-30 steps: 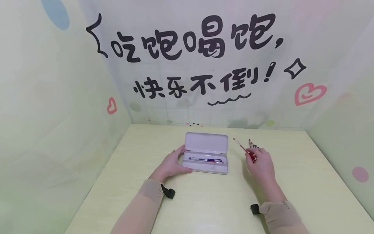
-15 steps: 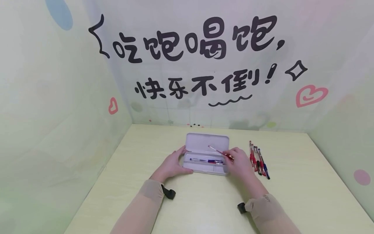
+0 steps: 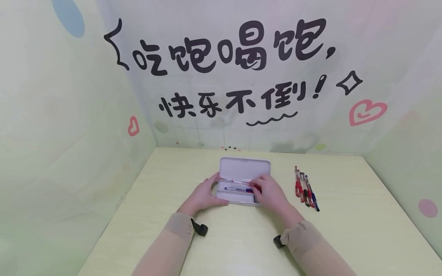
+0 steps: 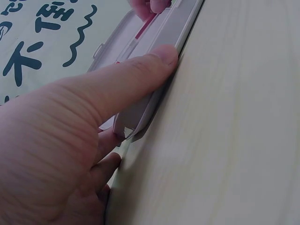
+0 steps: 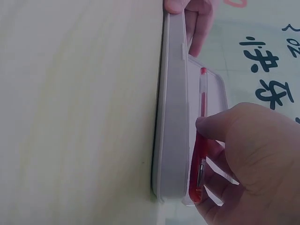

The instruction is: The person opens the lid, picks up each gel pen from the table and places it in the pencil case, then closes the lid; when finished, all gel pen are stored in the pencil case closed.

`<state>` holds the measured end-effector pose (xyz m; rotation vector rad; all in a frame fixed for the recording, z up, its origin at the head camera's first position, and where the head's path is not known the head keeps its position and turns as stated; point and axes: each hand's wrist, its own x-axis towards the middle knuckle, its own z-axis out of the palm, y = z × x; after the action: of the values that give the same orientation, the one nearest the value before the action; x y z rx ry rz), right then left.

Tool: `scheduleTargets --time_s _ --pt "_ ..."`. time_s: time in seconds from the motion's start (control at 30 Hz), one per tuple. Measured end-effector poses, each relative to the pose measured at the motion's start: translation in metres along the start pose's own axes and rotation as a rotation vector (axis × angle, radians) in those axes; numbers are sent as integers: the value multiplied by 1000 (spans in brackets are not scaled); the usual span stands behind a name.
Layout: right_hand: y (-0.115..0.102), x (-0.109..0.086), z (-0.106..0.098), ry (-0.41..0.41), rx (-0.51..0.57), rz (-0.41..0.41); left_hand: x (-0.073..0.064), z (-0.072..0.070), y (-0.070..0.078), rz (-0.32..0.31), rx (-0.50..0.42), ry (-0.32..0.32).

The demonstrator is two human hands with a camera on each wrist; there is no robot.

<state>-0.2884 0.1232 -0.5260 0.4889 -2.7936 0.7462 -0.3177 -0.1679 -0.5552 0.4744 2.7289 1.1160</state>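
A pale lilac pencil case (image 3: 245, 168) lies on the table with its lid raised. My left hand (image 3: 202, 196) grips its left end, the thumb (image 4: 154, 63) on the front edge and the fingers round the back. My right hand (image 3: 271, 193) pinches a red gel pen (image 5: 200, 146) between thumb and fingers, over the long rear compartment. The pen points left, its clear-and-red capped end (image 3: 238, 181) away from the hand. Inside that compartment lies a blue pen (image 3: 232, 189), partly hidden by the right hand, which also covers the case's right end.
Several red, black and blue gel pens (image 3: 305, 188) lie side by side on the light wood table (image 3: 241, 245), right of the case. A printed backdrop (image 3: 207, 134) with large black characters stands behind the table, and pale side walls flank it.
My right hand has carried the red pen leftward from beside the loose pens and lowered it into the case area, turning it nearly parallel to the case. My left hand stays put.
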Motion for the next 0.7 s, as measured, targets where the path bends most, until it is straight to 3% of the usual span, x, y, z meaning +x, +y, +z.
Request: scheduleTargets --time_s 0.33,0.7 --pt "-4 2 9 -57 -40 -15 2 1 -2 7 20 5" --pt "-4 3 12 -60 -35 -29 0 1 -1 3 4 1"
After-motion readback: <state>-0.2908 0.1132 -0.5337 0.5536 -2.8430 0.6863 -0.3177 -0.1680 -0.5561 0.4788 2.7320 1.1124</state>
